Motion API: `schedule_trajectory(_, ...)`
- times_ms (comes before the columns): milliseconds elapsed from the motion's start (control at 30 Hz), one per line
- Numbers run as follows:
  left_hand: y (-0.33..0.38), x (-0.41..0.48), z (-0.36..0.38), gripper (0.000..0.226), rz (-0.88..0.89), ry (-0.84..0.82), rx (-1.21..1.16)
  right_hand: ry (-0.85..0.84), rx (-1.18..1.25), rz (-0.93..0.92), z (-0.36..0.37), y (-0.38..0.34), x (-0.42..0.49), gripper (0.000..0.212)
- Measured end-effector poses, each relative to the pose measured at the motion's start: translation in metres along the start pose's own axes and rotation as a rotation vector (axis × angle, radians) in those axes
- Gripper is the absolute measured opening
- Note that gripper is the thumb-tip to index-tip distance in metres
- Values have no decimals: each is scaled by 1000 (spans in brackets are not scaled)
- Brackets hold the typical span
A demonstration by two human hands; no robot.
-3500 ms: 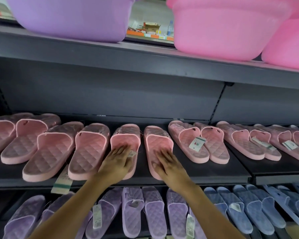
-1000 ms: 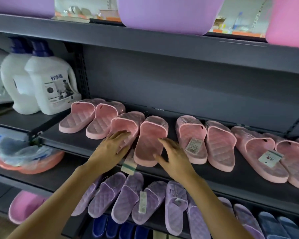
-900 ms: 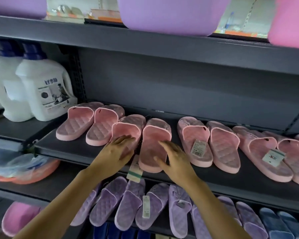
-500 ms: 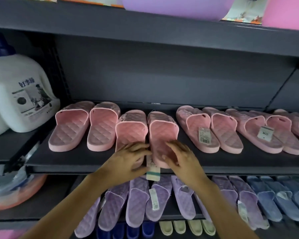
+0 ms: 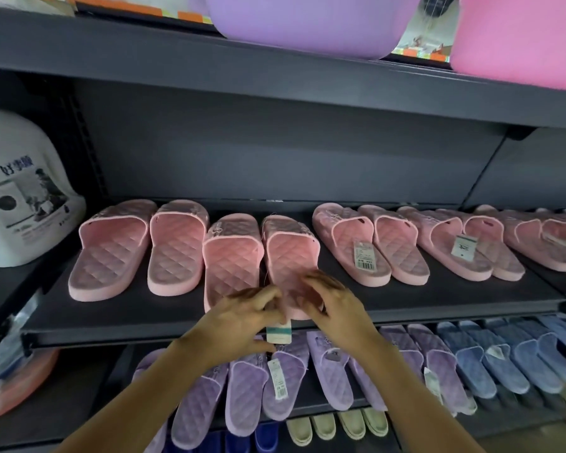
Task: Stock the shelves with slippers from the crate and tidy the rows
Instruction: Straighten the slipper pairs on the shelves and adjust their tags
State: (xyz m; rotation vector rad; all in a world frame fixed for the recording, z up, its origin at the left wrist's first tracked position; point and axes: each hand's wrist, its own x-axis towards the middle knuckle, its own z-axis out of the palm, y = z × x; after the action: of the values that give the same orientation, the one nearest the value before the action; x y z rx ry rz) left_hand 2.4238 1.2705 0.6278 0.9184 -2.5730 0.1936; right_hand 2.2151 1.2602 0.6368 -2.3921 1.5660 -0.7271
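on the middle shelf: the dark grey shelf (image 5: 128, 322) carries one row of pink quilted slippers, toes towards the back panel.
room: store racking; a purple basin (image 5: 307, 21) and a pink basin (image 5: 520, 37) sit on the shelf above, and a white detergent jug (image 5: 17, 197) stands at the left.
lower shelves: purple slippers (image 5: 242, 387) and blue slippers (image 5: 490, 361) lie just below; beige slippers (image 5: 340, 423) lie under those.
centre pair (image 5: 232, 256): two pink slippers side by side and touching, heels at the front edge, set further forward than their neighbours.
left hand (image 5: 239, 322): fingers curved at the heel of the pair's left slipper; motion blur hides whether they grip.
right hand (image 5: 337, 308): fingers spread apart, lightly bent, resting on the heel of the pair's right slipper.
tag (image 5: 278, 331): hangs over the shelf lip between the two hands.
edges and room: bare shelf shows in front of the neighbouring pairs and in a gap right of the centre pair.
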Motion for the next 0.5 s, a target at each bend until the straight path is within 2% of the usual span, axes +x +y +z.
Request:
schedule_trajectory(67, 0, 0, 2, 23, 39, 72, -17, -2, 16, -11, -1, 1, 1, 67)
schedule_trajectory(200, -2, -2, 5, 20, 31, 187, -157, -15, 13, -19, -4, 1, 3, 73)
schedule_trajectory(333, -4, -4, -5, 25, -73, 227, -282, -24, -5, -11, -8, 2, 7, 77)
schedule_trajectory(400, -6, -5, -14, 32, -145, 293, -384, -7, 3, -13, -9, 2, 9, 76)
schedule_trajectory(500, -9, -3, -26, 28, -237, 390, -520, -37, -21, -13, -11, 2, 10, 80)
